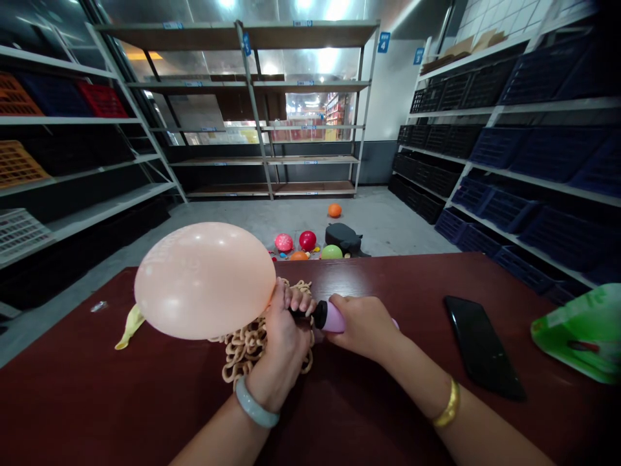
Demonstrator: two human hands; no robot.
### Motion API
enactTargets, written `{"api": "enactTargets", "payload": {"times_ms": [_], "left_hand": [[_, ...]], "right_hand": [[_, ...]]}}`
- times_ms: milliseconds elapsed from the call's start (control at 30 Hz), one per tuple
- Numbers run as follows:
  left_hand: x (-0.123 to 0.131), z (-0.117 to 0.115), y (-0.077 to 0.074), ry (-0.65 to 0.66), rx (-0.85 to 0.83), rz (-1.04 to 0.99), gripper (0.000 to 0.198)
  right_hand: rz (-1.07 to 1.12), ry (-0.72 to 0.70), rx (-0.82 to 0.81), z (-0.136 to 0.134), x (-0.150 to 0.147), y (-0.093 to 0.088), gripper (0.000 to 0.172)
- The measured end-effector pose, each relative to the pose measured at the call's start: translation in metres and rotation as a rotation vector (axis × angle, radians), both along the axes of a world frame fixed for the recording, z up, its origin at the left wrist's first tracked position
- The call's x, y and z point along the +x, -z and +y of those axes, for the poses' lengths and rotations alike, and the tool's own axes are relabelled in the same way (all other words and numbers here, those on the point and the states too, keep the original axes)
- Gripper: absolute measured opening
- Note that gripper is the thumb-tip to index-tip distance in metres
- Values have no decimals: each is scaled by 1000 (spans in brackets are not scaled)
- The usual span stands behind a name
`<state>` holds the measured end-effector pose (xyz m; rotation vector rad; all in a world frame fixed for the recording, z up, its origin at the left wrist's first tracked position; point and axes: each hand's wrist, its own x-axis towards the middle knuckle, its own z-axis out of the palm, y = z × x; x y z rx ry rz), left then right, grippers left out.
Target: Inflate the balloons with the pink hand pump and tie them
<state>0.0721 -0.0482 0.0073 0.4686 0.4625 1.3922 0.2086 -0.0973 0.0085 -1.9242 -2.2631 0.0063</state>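
A large, inflated peach balloon (pixel 206 281) extends to the left from my left hand (pixel 288 320). That hand is closed around the balloon's neck and the black nozzle end of a hand pump; the join between them is hidden by my fingers. My right hand (pixel 363 323) grips the lilac body of the balloon pump (pixel 334 318). Beneath my left hand lies a heap of beige looped cord (pixel 242 353) on the table. A limp pale yellow balloon (pixel 130 327) rests on the tabletop, partly behind the peach one.
The dark red table (pixel 378 401) carries a black phone (pixel 482 346) and a green plastic packet (pixel 582 333) at the right. Past its far edge, several inflated balloons and a dark grey bag (pixel 342 237) lie on the floor. Shelves with crates (pixel 528 145) line both sides.
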Motion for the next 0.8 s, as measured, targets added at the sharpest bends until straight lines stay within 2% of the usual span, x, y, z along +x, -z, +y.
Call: {"api": "enactTargets", "payload": {"times_ms": [100, 200, 300, 400, 500, 600, 800], "left_hand": [[-2, 2, -2, 11, -19, -6, 49], [-16, 12, -8, 15, -39, -84, 47], [-46, 30, -18, -42, -26, -148, 46], [-81, 46, -28, -118, 58, -168, 46], [-102, 54, -32, -128, 111, -183, 47], [-98, 53, -29, -118, 115, -191, 47], [-55, 38, -15, -91, 32, -193, 49]], "right_hand": [[39, -20, 11, 0, -2, 1, 34], [66, -23, 5, 2, 0, 2, 32], [62, -23, 2, 4, 4, 3, 32], [54, -35, 11, 5, 9, 2, 32], [46, -50, 18, 5, 14, 2, 33], [17, -38, 13, 5, 18, 2, 33], [-35, 7, 35, 4, 17, 1, 33]]}}
